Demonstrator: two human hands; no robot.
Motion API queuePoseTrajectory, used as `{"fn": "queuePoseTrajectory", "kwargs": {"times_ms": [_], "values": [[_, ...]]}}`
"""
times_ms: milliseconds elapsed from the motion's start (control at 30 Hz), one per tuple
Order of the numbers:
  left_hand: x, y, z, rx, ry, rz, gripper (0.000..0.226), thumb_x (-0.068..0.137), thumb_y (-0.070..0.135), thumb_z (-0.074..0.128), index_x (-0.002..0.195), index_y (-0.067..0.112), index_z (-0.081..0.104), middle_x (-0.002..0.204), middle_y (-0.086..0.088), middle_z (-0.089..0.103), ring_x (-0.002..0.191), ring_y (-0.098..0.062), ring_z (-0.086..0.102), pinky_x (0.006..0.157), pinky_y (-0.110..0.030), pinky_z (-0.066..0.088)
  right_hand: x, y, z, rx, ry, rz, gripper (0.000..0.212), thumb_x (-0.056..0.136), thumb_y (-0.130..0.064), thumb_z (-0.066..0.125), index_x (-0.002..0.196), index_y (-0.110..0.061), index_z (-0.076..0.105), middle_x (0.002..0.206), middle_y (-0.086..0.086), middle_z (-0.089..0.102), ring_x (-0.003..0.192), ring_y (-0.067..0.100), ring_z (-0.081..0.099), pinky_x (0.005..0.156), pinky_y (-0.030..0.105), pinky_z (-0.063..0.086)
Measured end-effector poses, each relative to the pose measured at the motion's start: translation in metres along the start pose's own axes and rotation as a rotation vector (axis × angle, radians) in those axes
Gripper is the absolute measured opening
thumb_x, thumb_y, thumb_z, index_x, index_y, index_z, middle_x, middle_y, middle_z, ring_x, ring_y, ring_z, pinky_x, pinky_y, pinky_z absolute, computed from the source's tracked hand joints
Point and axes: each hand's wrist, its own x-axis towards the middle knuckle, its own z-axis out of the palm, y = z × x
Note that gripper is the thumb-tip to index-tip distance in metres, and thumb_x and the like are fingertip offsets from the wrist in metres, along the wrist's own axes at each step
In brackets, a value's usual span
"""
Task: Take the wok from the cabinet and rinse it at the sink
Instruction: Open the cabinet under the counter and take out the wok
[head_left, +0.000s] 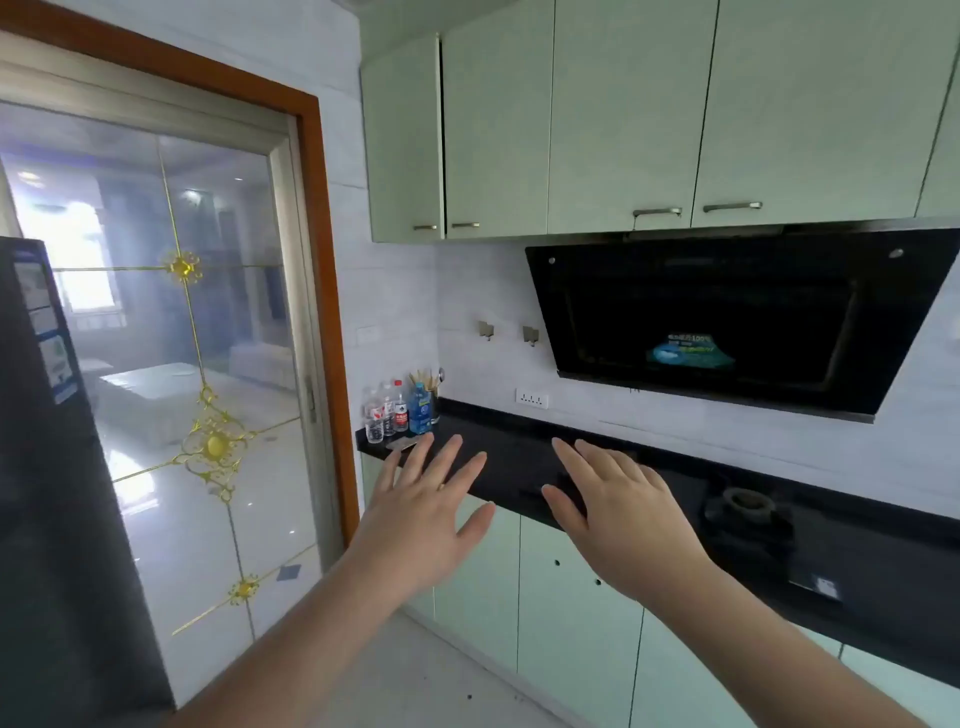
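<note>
My left hand (423, 506) and my right hand (621, 512) are both held out in front of me, palms forward, fingers spread, holding nothing. They hover in front of the black countertop (524, 467). Pale green lower cabinets (571, 613) run under the counter, their doors closed. Pale green upper cabinets (618, 119) with metal handles hang above, also closed. No wok and no sink are in view.
A black range hood (727, 322) slopes over a gas burner (748, 506) at the right. Several bottles (397, 410) and a chopstick holder stand at the counter's left end. A glass sliding door (182, 364) and a dark fridge (57, 493) are at left.
</note>
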Motion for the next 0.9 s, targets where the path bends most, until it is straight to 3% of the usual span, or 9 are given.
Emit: {"fn": "queuePoseTrajectory", "kwargs": {"times_ms": [100, 233, 467, 600, 800, 900], "values": [[0.019, 0.02, 0.016, 0.023, 0.008, 0.021, 0.076, 0.079, 0.069, -0.009, 0.151, 0.043, -0.006, 0.161, 0.009, -0.011, 0.147, -0.017, -0.018, 0.119, -0.046, -0.01, 0.002, 0.033, 0.011, -0.023, 0.048, 0.014, 0.078, 0.083, -0.064, -0.006, 0.152, -0.032, 0.012, 0.158, -0.006, 0.026, 0.145, 0.015, 0.023, 0.116, 0.035, 0.022], [0.043, 0.045, 0.037, 0.035, -0.01, 0.012, 0.079, 0.078, 0.07, -0.01, 0.151, 0.042, -0.004, 0.162, 0.008, -0.008, 0.148, -0.017, -0.015, 0.12, -0.046, -0.006, 0.005, 0.08, 0.031, -0.018, 0.049, 0.024, 0.079, 0.084, -0.064, -0.004, 0.152, -0.03, 0.018, 0.157, -0.002, 0.03, 0.143, 0.018, 0.028, 0.115, 0.037, 0.024], [0.064, 0.079, 0.065, 0.028, 0.084, -0.056, 0.067, 0.09, 0.065, 0.008, 0.152, 0.041, 0.002, 0.162, 0.007, 0.004, 0.149, -0.018, -0.002, 0.12, -0.042, 0.001, 0.02, 0.13, 0.069, 0.009, -0.029, 0.009, 0.08, 0.083, -0.063, -0.006, 0.153, -0.03, 0.016, 0.158, -0.001, 0.027, 0.145, 0.02, 0.025, 0.117, 0.039, 0.02], [0.072, 0.077, 0.084, 0.069, -0.039, -0.117, 0.077, 0.082, 0.072, -0.004, 0.152, 0.041, -0.004, 0.162, 0.007, -0.006, 0.148, -0.019, -0.013, 0.12, -0.045, -0.005, 0.033, 0.13, 0.088, 0.047, -0.064, -0.018, 0.078, 0.085, -0.063, -0.003, 0.153, -0.03, 0.018, 0.157, -0.002, 0.028, 0.144, 0.02, 0.026, 0.117, 0.04, 0.019], [0.081, 0.041, 0.107, 0.078, -0.102, -0.146, 0.069, 0.09, 0.068, 0.005, 0.152, 0.039, -0.005, 0.162, 0.007, -0.01, 0.148, -0.018, -0.016, 0.12, -0.046, -0.005, 0.066, 0.103, 0.118, 0.101, -0.124, -0.064, 0.065, 0.094, -0.061, 0.008, 0.153, -0.032, 0.011, 0.16, -0.004, 0.02, 0.147, 0.018, 0.018, 0.118, 0.039, 0.013], [0.085, 0.013, 0.118, 0.062, -0.103, -0.17, 0.067, 0.093, 0.066, 0.009, 0.152, 0.039, -0.004, 0.161, 0.007, -0.015, 0.146, -0.018, -0.021, 0.119, -0.046, -0.008, 0.085, 0.076, 0.136, 0.091, -0.137, -0.104, 0.075, 0.086, -0.063, -0.005, 0.153, -0.032, 0.01, 0.16, -0.004, 0.021, 0.146, 0.018, 0.02, 0.118, 0.038, 0.015]]}}
